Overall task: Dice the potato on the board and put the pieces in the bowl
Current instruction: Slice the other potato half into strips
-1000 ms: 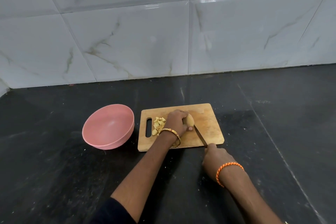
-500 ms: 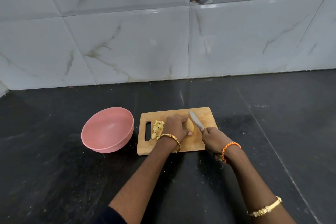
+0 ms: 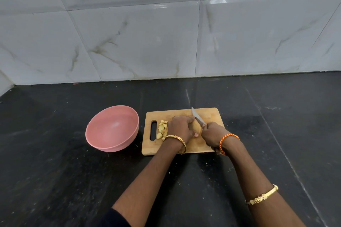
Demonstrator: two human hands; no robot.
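Observation:
A wooden cutting board (image 3: 210,114) lies on the black counter. On it my left hand (image 3: 180,128) grips a piece of potato (image 3: 196,127), fingers curled over its top. My right hand (image 3: 214,133) holds a knife (image 3: 197,118) by the handle, the blade angled up and away over the potato's right side. A small heap of diced potato pieces (image 3: 162,128) sits by the board's handle slot, left of my left hand. The pink bowl (image 3: 112,128) stands left of the board with nothing visible inside.
The black stone counter (image 3: 276,134) spreads wide on all sides, speckled with crumbs. A white marble-tiled wall (image 3: 166,42) rises behind the board and bowl.
My right hand has moved from the board's near edge up to the potato, bringing the knife against its right side. My left hand has kept hold of the potato.

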